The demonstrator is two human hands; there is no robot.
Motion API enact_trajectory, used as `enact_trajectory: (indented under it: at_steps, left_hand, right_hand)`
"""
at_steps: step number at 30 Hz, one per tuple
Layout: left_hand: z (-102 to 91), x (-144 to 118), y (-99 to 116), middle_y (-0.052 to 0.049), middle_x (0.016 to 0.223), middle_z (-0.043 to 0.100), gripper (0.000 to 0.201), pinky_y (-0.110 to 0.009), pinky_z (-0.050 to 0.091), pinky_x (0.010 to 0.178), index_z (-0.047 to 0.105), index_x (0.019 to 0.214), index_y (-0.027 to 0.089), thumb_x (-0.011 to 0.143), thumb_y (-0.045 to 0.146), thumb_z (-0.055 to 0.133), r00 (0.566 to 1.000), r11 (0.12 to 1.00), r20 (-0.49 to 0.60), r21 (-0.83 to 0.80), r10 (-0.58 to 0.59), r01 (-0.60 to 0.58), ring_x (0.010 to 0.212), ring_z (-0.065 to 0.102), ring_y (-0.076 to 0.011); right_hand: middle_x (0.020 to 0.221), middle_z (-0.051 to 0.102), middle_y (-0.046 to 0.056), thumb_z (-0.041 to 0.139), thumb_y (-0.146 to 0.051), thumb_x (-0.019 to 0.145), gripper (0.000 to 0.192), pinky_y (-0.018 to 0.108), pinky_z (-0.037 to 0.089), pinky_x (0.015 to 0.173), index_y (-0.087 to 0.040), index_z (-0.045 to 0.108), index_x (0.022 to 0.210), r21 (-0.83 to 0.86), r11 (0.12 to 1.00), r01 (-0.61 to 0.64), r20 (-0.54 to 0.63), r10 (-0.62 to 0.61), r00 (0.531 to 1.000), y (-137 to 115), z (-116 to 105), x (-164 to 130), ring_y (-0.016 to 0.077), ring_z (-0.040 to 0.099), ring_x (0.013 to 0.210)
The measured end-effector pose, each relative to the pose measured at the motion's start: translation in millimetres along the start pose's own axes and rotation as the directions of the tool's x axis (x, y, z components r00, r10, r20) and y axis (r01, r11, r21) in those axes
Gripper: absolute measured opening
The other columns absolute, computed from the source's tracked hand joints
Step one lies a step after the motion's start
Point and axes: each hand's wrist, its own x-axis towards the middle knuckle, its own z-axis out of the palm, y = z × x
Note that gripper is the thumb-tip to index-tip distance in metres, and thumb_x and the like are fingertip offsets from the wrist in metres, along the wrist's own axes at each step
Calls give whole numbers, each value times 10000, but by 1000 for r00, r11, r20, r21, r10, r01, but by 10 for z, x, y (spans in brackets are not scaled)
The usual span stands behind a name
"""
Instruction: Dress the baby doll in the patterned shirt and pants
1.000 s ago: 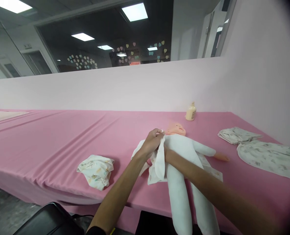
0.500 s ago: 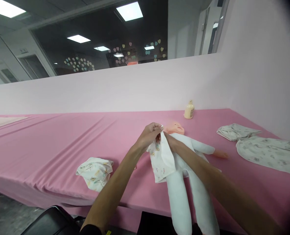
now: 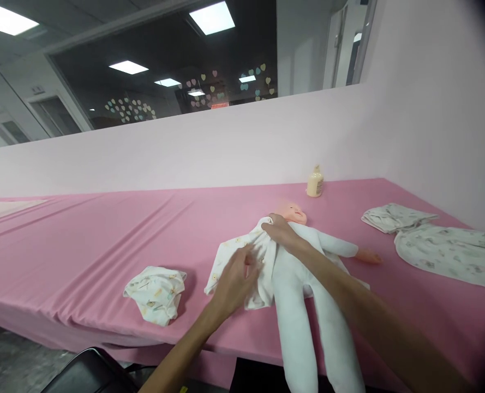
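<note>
A baby doll with a white cloth body [image 3: 293, 273] lies on its back, its head [image 3: 293, 213] at the far end and its legs toward me. A white printed baby shirt [image 3: 229, 245] is spread over its side on my left; one sleeve reaches out to the left. My right hand [image 3: 281, 232] pinches the shirt's edge near the doll's neck. Lower down, my left hand [image 3: 240, 275] is over the shirt front, fingers curled and apart, slightly blurred. Whether its fingertips touch the cloth is unclear. The doll's other arm [image 3: 340, 245] stretches out to the right, bare of the shirt.
A crumpled printed cloth [image 3: 156, 295] lies left on the pink sheet [image 3: 103, 234]. Folded printed clothes [image 3: 450, 251] lie at the right. A cream pump bottle [image 3: 315, 184] stands by the back wall. Below the table's front edge is a black chair [image 3: 89, 371].
My left hand has let go of the shirt's edge near the neck and moved down and left. The shirt's sleeve now lies spread to the left. My right hand keeps near the neck.
</note>
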Motion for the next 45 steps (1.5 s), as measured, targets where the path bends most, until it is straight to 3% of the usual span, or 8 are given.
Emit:
enact_trajectory:
  at_steps: [5, 14, 18, 28, 32, 37, 40, 45]
  left_hand:
    - [-273, -226, -603, -155, 1228, 553, 368, -415, 434, 875, 527, 1259, 190, 914, 315, 494, 965, 752, -253, 649, 64, 120, 1122, 518, -322]
    - [-529, -243, -778, -117, 1057, 631, 335, -380, 430, 810, 604, 1157, 157, 934, 125, 356, 972, 449, -235, 868, -2, 211, 987, 588, -276]
    - [-534, -76, -825, -136, 1180, 592, 462, -340, 461, 741, 504, 1355, 140, 924, 103, 342, 951, 462, -303, 835, -66, 298, 1022, 585, -262]
    - [-642, -15, -465, -76, 1442, 467, 529, -443, 374, 1072, 391, 1451, 224, 924, 193, 348, 979, 795, 175, 607, -104, -24, 1319, 425, -265]
    - [-386, 252, 187, -14, 1375, 528, 387, -361, 417, 1042, 471, 1349, 305, 985, 355, 349, 960, 924, 224, 305, 166, -230, 1262, 486, -201]
    - [358, 1018, 928, -35, 1417, 503, 424, -361, 376, 1088, 460, 1373, 276, 974, 405, 397, 767, 804, 458, 168, 449, -571, 1303, 457, -211]
    - [888, 1505, 1145, -104, 1404, 506, 493, -372, 399, 1051, 463, 1375, 204, 908, 357, 503, 617, 716, 691, 206, 376, -667, 1269, 493, -256]
    - [1404, 1889, 1194, -120, 1203, 623, 521, -329, 485, 811, 546, 1248, 184, 753, 316, 639, 574, 632, 812, 391, 105, -669, 1019, 626, -272]
  right_hand:
    - [731, 524, 30, 483, -93, 777, 134, 300, 252, 595, -207, 441, 722, -393, 916, 76, -114, -131, 985, 12, 28, 0, 191, 456, 690]
    - [1017, 622, 173, 427, 3, 823, 257, 325, 375, 693, -128, 561, 999, -932, 361, 25, -59, -218, 974, 34, 122, -16, 281, 601, 932]
    - [1024, 641, 171, 462, -23, 824, 258, 337, 408, 737, -123, 565, 1038, -939, 344, 16, -55, -196, 979, 75, 123, 7, 286, 622, 939]
    - [1135, 619, 119, 421, -241, 937, 259, 338, 442, 840, -161, 543, 1151, -882, 465, 72, -100, -335, 937, 58, -33, -299, 247, 584, 1032]
    - [1201, 577, 141, 421, -347, 937, 380, 400, 405, 978, -149, 499, 1252, -728, 683, 64, -396, -495, 773, 305, -614, -700, 269, 523, 1135]
    - [1169, 595, 152, 489, -405, 861, 476, 355, 463, 835, -117, 515, 1238, -368, 886, -283, -740, -95, 666, 766, -1690, -1180, 256, 591, 1016]
    - [1100, 629, 131, 527, -420, 827, 462, 317, 453, 744, -120, 542, 1178, -270, 842, -467, -683, 175, 709, 975, -2055, -1418, 249, 610, 964]
    - [842, 647, 38, 609, -447, 759, 350, 270, 391, 596, -171, 569, 970, -349, 833, -429, -458, 248, 854, 1073, -1986, -1657, 208, 608, 760]
